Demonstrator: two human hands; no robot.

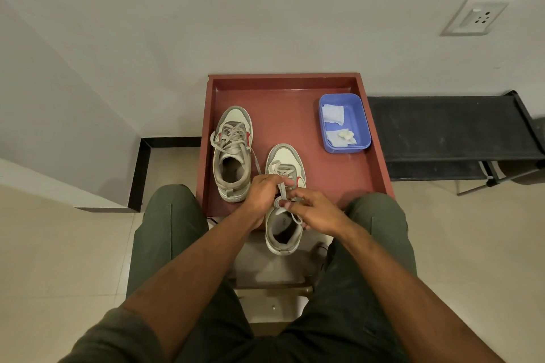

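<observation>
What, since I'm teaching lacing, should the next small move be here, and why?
Probably draw the grey lace taut: the left hand pinches it above the near shoe, the right hand holds a small curl of it by the collar, and it looks slack, with no knot visible.

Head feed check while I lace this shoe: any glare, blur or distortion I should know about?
Head view: soft, even light, no hard shadows; faint sheen on the far floor of the red tray; wide-angle bends the black bench near the edge; left hand, right hand and lace on the near shoe are central and sharp.
</observation>
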